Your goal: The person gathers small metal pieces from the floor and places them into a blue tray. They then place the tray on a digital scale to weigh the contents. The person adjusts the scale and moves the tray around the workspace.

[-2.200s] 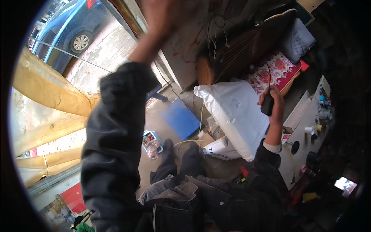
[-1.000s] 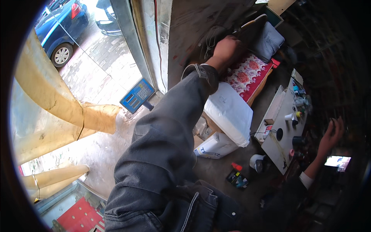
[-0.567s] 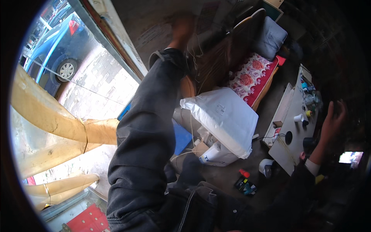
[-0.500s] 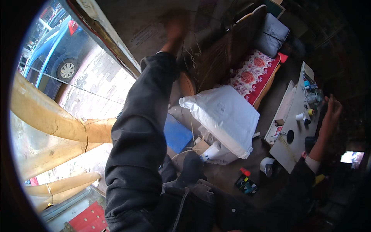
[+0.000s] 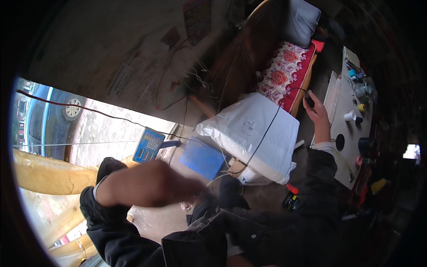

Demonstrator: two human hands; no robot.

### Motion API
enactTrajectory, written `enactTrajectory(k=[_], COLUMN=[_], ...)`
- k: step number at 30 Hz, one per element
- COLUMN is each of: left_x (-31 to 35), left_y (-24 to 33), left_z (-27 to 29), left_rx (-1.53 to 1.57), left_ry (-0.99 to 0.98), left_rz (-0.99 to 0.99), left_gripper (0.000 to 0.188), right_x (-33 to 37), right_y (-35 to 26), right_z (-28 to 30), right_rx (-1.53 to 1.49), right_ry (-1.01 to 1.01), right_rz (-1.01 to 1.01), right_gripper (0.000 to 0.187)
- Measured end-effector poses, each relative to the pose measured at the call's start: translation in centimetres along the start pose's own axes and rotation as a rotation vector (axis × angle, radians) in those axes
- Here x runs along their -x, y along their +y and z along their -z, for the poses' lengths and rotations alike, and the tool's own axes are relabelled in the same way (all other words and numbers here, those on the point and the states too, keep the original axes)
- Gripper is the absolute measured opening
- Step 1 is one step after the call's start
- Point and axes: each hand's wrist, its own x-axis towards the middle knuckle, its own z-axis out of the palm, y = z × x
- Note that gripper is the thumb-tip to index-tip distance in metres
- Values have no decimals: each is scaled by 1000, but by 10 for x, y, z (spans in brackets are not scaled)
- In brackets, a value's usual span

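My right hand is raised at the right, beside the long white table. Its fingers are closed on a small black object with a thin black cord; the object may be a plug, but its kind is unclear. The cord hangs in a loop across a large white plastic-wrapped package. In front of my body at lower left, my left hand is smeared by motion, and its fingers cannot be made out. Just beyond it stand the blue display and blue platform of a weighing scale.
A wooden bench with a red floral cushion and a grey pillow stands at the back. Cups and small items sit on the white table. Large yellowish tubes and a blue car show at left. Loose wires hang by the wall.
My left arm has come down from the wall to in front of my body. My right hand has moved left, off the table, and now holds the black object. The view has turned.
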Motion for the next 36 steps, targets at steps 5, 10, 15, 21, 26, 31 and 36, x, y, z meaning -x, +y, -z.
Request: enactTrajectory(k=[5, 10, 15, 21, 26, 31, 36], left_x=[16, 88, 121, 89, 107, 147, 198], left_y=[54, 79, 115, 82, 58, 21, -46], left_z=[21, 28, -1, -15, 17, 96, 153], left_rx=[434, 165, 52, -316, -1055, -1872, -2081], left_ry=[-424, -365, 169, 442, 383, 402, 335], left_rz=[304, 420, 1284, 1026, 630, 386, 416], left_gripper=[34, 29, 29, 30, 26, 26, 10], right_x=[-64, -89, -81, -66, -84, -110, -127], right_y=[-1, -37, -68, -78, -36, 6, 17], right_z=[-9, 46, 127, 205, 167, 33, -116], right_rx=[185, 796, 777, 841, 495, -136, 274], right_ry=[332, 1345, 1524, 1685, 1676, 634, 364], right_rz=[350, 698, 720, 987, 597, 651, 408], right_gripper=[37, 35, 26, 39, 48, 16, 39])
